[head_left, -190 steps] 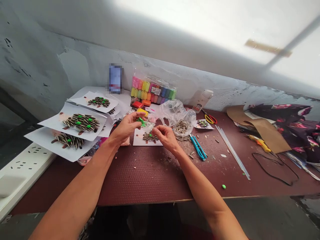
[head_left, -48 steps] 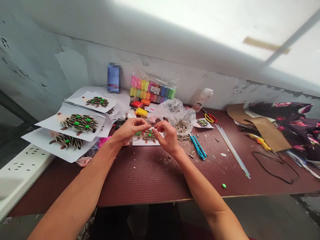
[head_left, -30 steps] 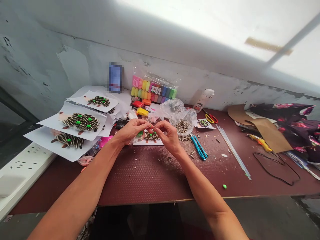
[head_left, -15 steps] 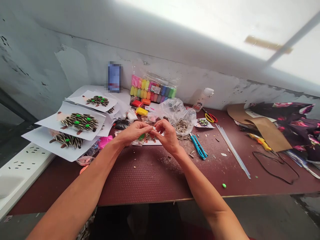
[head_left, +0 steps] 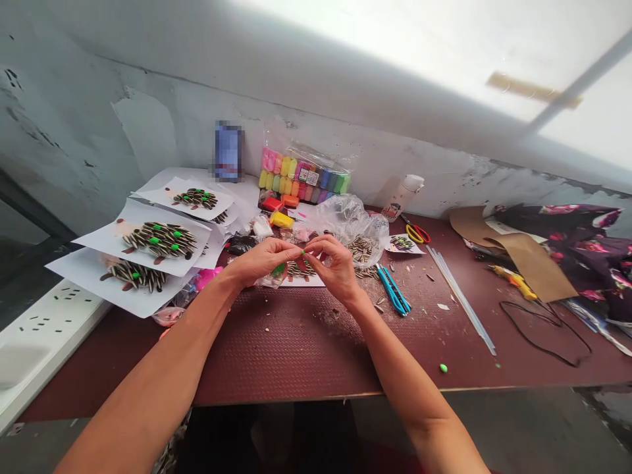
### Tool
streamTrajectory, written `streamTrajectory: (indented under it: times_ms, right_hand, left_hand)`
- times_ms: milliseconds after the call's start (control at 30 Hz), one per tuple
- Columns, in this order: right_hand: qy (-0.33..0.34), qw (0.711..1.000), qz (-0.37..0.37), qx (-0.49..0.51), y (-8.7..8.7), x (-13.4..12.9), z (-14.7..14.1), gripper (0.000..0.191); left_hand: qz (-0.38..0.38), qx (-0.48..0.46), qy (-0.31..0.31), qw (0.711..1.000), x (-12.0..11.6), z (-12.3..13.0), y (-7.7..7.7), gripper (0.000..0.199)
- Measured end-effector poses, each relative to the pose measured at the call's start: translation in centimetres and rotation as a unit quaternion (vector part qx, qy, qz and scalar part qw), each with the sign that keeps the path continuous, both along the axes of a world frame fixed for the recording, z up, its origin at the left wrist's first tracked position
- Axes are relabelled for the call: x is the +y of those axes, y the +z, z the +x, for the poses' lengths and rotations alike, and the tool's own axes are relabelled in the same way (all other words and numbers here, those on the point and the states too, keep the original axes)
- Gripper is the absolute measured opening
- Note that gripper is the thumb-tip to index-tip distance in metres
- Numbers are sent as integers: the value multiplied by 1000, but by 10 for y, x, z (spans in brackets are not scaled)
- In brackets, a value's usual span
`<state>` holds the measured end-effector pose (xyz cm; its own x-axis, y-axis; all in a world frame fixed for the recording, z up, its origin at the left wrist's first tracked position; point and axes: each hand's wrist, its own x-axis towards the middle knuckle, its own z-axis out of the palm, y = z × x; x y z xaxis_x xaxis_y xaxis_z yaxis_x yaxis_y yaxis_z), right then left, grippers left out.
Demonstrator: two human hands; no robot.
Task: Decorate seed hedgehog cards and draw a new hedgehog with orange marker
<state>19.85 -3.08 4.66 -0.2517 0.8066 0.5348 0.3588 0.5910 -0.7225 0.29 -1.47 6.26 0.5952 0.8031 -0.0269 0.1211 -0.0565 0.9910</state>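
My left hand (head_left: 261,260) and my right hand (head_left: 333,263) meet at the fingertips over the work table. Between them they pinch a tiny bit of green clay (head_left: 302,251). Below the hands lies a white card with sunflower seeds (head_left: 311,281), mostly hidden by my fingers. A clear plastic scrap with green clay (head_left: 278,271) sits under my left palm. To the right of my right hand is a plastic bag of sunflower seeds (head_left: 363,247). Finished seed pictures on paper sheets (head_left: 160,240) lie to the left.
A pack of coloured clay (head_left: 302,174) and a blurred phone (head_left: 228,151) stand against the wall. Blue craft knives (head_left: 392,297), red-yellow scissors (head_left: 417,234), glue sticks (head_left: 461,306) and a green clay ball (head_left: 443,368) lie on the table. A power strip (head_left: 49,336) runs along the left.
My hands have drawn closer together, and the fingertips now touch over the card. The card and the plastic scrap sit further under them.
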Motion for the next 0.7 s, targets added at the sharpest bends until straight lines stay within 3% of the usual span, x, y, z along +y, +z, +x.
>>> streamTrajectory:
  times_ms: [133,233,300,433,700]
  right_hand:
    - [-17,1000,-7,-19,2,5,9,3]
    - [-80,990,-61,-99,1,11,20,7]
    - [-98,977,-92,-168,-1,14,25,10]
    - [-89,955,-108,-260,-5,15,25,12]
    - [-85,940,-112,-311,-10,13,18,15]
  left_hand:
    - [21,38,39,998,3,-6,-2,30]
    - [70,100,119,985,9,-14,-9,34]
    - [114,150,142,972,13,-18,-16,36]
    - [172,239,131,947,19,-20,-28,47]
    - [206,325,107,917,17,-17,-34,58]
